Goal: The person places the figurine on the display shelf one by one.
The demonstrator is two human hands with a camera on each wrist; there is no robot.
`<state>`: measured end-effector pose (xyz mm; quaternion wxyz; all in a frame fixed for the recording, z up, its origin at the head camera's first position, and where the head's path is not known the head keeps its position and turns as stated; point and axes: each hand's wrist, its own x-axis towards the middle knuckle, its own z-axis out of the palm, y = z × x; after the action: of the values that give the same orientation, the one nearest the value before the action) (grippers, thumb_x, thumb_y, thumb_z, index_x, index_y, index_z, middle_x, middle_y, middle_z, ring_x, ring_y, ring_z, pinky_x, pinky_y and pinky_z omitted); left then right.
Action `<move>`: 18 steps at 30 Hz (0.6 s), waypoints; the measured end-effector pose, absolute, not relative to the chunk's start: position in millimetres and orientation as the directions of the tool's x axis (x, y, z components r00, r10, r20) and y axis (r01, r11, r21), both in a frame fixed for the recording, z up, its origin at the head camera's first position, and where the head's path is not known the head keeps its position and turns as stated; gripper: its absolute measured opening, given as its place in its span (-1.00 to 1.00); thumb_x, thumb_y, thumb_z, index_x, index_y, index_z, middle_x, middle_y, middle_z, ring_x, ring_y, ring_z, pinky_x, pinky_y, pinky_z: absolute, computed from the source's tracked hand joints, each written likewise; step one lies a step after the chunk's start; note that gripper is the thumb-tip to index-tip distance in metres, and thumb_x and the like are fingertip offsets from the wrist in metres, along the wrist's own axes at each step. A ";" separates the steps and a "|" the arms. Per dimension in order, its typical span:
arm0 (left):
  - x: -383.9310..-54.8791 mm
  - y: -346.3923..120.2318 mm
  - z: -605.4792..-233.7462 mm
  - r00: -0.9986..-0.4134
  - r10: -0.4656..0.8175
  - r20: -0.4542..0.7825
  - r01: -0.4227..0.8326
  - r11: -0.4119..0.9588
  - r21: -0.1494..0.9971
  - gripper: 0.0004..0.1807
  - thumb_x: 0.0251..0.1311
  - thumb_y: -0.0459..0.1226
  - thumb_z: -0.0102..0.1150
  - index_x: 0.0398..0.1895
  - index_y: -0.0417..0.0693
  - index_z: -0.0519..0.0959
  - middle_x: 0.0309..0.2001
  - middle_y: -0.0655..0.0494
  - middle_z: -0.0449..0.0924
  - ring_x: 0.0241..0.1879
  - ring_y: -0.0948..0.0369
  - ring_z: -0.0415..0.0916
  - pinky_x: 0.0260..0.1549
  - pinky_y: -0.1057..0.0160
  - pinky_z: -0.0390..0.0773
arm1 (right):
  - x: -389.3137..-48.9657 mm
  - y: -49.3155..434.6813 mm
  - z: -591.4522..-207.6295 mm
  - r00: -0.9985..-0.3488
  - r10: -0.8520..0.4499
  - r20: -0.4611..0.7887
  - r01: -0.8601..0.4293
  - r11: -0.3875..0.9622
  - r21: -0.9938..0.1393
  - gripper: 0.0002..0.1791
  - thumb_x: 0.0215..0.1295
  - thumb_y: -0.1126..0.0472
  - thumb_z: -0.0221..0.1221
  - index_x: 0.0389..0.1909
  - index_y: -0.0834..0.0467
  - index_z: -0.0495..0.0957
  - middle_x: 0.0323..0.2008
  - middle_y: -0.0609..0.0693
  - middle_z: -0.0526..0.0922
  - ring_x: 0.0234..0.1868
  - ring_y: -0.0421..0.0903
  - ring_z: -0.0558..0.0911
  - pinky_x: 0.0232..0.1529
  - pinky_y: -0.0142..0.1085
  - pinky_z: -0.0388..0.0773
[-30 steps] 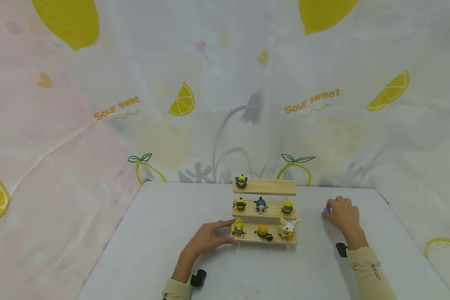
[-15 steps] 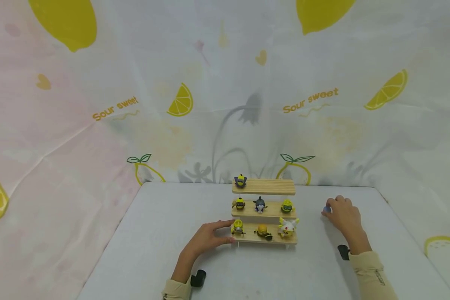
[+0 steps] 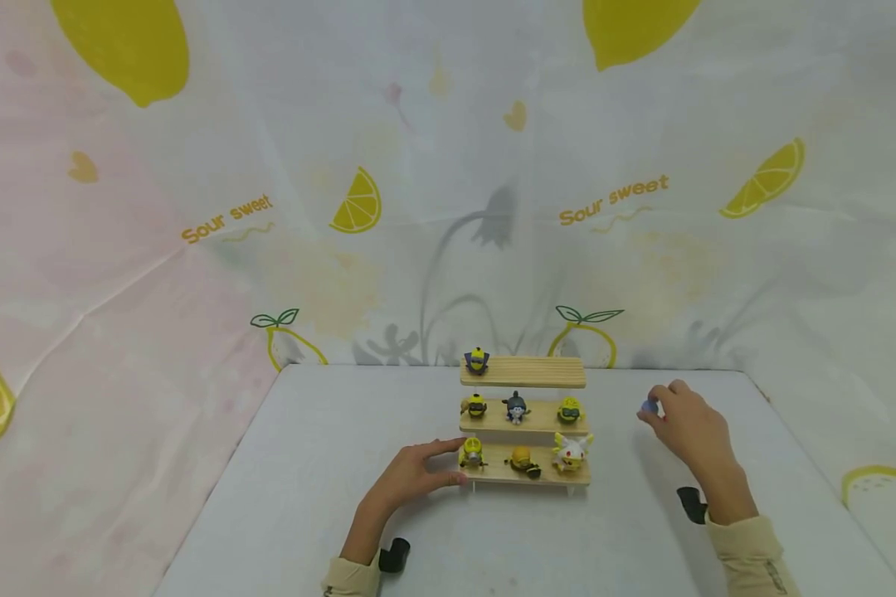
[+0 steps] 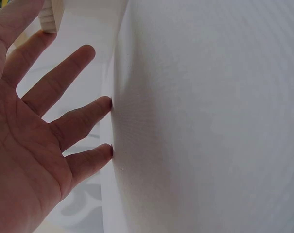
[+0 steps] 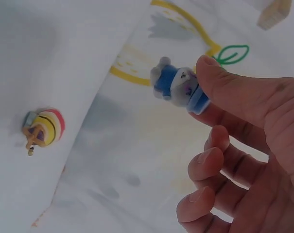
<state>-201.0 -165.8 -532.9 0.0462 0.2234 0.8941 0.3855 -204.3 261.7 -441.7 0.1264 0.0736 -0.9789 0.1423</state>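
Note:
My left hand [image 3: 412, 473] holds the left end of the bottom tier of a three-tier wooden display shelf [image 3: 536, 372], index finger at the back corner and thumb at the front corner. In the left wrist view, the index fingertip meets the wood end [image 4: 50, 20], and the other fingers are spread. Right of the shelf, my right hand [image 3: 693, 427] pinches a small blue-and-grey toy figurine [image 5: 178, 87] between thumb and index finger, the other fingers curled loosely. A yellow, red and white figurine [image 5: 43, 127] rests on the table in the right wrist view.
On the shelf's tiers stand several small figurines, including one in a dark cape [image 3: 477, 361] at the top left and a white one [image 3: 571, 453] at the bottom right. A lemon-print cloth [image 3: 448, 274] hangs behind the white table [image 3: 328, 431].
My right hand has turned and lifted a little with the blue-and-grey figurine, its wrist shifting right and toward me. My left hand stays at the shelf's end.

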 end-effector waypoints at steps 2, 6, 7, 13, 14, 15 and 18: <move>-201.1 -165.7 -532.5 -0.893 0.440 0.096 0.372 0.599 0.710 -0.27 0.04 0.26 0.31 0.31 0.28 0.51 0.24 0.21 0.52 0.28 0.02 0.40 0.23 -0.09 0.40 | -200.1 259.1 -436.3 -0.947 -0.116 0.301 -0.196 0.948 -0.250 -0.74 0.16 0.16 0.40 -0.29 0.23 0.56 -0.39 0.08 0.44 -0.54 -0.07 0.39 -0.65 -0.24 0.37; -201.1 -166.1 -531.9 -0.891 0.443 0.101 0.376 0.594 0.711 -0.27 0.05 0.26 0.30 0.31 0.26 0.51 0.24 0.17 0.52 0.28 0.01 0.41 0.22 -0.11 0.40 | -194.3 253.8 -426.4 -0.924 -0.123 0.363 -0.219 0.946 -0.238 -0.71 0.16 0.16 0.41 -0.23 0.23 0.57 -0.39 0.07 0.46 -0.56 -0.09 0.36 -0.66 -0.27 0.33; -201.1 -166.3 -532.0 -0.891 0.442 0.100 0.375 0.594 0.712 -0.27 0.05 0.26 0.30 0.31 0.26 0.51 0.24 0.16 0.52 0.28 0.01 0.41 0.22 -0.11 0.40 | -193.2 252.6 -424.3 -0.918 -0.123 0.377 -0.224 0.946 -0.236 -0.70 0.15 0.16 0.41 -0.22 0.23 0.56 -0.38 0.07 0.46 -0.56 -0.10 0.36 -0.66 -0.28 0.32; -201.3 -166.4 -533.1 -0.894 0.439 0.088 0.359 0.586 0.726 -0.28 0.04 0.25 0.31 0.30 0.29 0.52 0.24 0.17 0.52 0.28 0.02 0.40 0.22 -0.11 0.40 | -187.8 243.9 -413.8 -0.871 -0.139 0.471 -0.271 0.936 -0.225 -0.68 0.12 0.14 0.44 -0.21 0.18 0.56 -0.30 0.07 0.52 -0.53 -0.11 0.42 -0.66 -0.30 0.33; -201.2 -166.3 -533.2 -0.895 0.437 0.085 0.355 0.585 0.729 -0.28 0.05 0.25 0.32 0.30 0.29 0.52 0.24 0.18 0.52 0.28 0.02 0.40 0.22 -0.11 0.40 | -186.7 241.8 -411.5 -0.867 -0.142 0.478 -0.277 0.934 -0.226 -0.68 0.12 0.14 0.44 -0.20 0.18 0.57 -0.28 0.08 0.54 -0.52 -0.10 0.44 -0.66 -0.29 0.34; -201.2 -166.1 -533.2 -0.896 0.437 0.084 0.353 0.584 0.731 -0.29 0.05 0.25 0.32 0.30 0.30 0.52 0.24 0.18 0.52 0.28 0.02 0.40 0.22 -0.11 0.40 | -185.5 239.3 -408.8 -0.861 -0.146 0.488 -0.285 0.932 -0.225 -0.68 0.12 0.14 0.44 -0.19 0.18 0.57 -0.27 0.09 0.55 -0.51 -0.09 0.45 -0.66 -0.28 0.35; -200.5 -165.8 -533.3 -0.897 0.434 0.076 0.347 0.588 0.731 -0.29 0.05 0.24 0.33 0.30 0.31 0.52 0.25 0.18 0.52 0.29 0.01 0.39 0.22 -0.12 0.40 | -182.6 231.6 -400.7 -0.849 -0.158 0.503 -0.305 0.926 -0.223 -0.66 0.11 0.14 0.44 -0.16 0.18 0.58 -0.23 0.13 0.57 -0.48 -0.06 0.49 -0.65 -0.26 0.38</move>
<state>-200.5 -165.8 -533.3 0.0552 0.2196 0.8894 0.3970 -182.6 231.6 -400.7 0.2458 0.1218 -0.9500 0.1488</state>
